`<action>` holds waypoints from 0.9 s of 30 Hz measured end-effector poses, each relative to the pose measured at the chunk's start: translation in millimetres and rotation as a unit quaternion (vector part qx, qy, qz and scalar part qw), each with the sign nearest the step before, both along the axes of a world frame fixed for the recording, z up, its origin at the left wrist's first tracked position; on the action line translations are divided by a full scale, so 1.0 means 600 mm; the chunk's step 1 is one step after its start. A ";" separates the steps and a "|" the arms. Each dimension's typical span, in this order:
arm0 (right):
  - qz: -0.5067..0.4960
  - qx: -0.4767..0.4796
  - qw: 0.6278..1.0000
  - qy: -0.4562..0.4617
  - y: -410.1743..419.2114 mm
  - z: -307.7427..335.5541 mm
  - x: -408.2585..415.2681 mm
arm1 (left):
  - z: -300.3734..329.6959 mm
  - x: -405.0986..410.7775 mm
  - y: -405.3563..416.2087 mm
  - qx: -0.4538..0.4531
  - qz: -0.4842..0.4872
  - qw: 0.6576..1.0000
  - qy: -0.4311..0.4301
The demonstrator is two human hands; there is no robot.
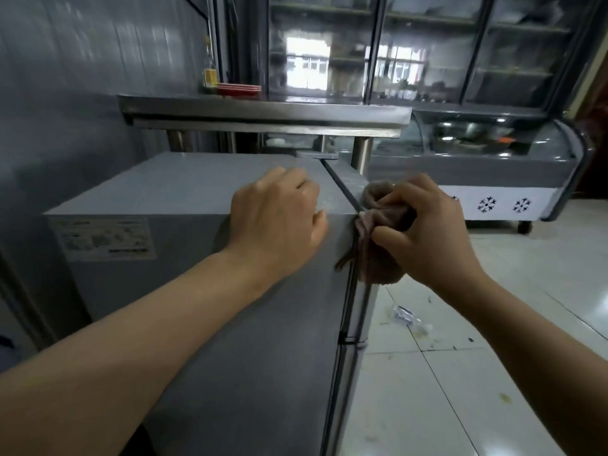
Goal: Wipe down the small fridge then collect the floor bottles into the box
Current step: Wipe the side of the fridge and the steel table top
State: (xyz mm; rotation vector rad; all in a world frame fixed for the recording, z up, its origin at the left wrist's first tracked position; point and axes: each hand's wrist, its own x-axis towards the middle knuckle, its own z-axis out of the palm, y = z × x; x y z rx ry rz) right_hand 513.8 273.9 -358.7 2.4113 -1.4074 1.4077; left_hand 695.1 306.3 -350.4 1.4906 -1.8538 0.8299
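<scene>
The fridge [184, 192] runs off the bottom edge, and the print on its side label [105, 238] is too blurred to read. The left hand [276, 222] covers part of the fridge top. The right hand [424, 232] hides much of the cloth [381, 268], and its fingers [399, 194] are partly buried in the folds. The floor bottle [406, 317] is small and smeared; its label cannot be read. Behind the glass of the cabinet [427, 51], reflections blot out the shelves. Both forearms are cut off by the frame.

A metal table [263, 115] stands past the hands, with red plates [239, 88] on it. A big freezer [493, 172] sits beyond the right hand.
</scene>
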 end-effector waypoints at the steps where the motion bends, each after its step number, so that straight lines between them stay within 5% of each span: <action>1: -0.002 0.006 1.000 0.009 0.001 0.004 0.000 | 0.006 -0.001 -0.002 0.019 0.000 1.000 0.004; 10: 0.065 0.186 0.975 0.102 0.000 0.085 -0.016 | 0.079 -0.018 0.003 0.241 0.037 0.970 -0.014; 14: 0.066 0.329 0.938 0.089 -0.011 0.128 -0.033 | 0.114 -0.023 0.007 0.350 0.075 0.932 -0.058; 21: 0.035 0.389 0.920 0.034 -0.013 0.217 -0.073 | 0.190 -0.033 0.006 0.536 0.077 0.840 -0.029; 27: 0.035 0.394 0.918 0.017 -0.031 0.317 -0.101 | 0.310 -0.049 -0.024 0.526 0.079 0.846 0.042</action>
